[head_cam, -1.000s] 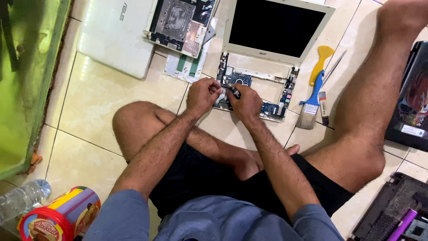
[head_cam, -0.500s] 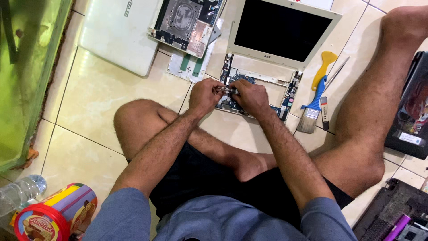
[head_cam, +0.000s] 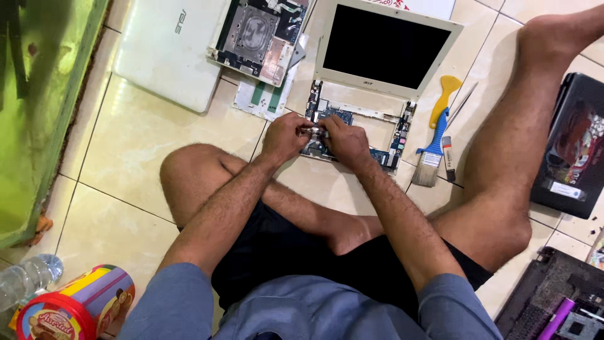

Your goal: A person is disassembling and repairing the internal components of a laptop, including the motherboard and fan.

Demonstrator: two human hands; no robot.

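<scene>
Hands [head_cam: 318,135] together, perhaps pinching something, over opened laptop base [head_cam: 384,129]

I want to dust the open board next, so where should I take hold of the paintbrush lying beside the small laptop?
Grip the paintbrush by its yellow handle, the far end pointing away from the person, coming from above. It lies flat on the tile floor with the bristles toward the person. The handle is narrow and curved, and looks clear of the slim tool beside it. The right hand is nearer.
</scene>
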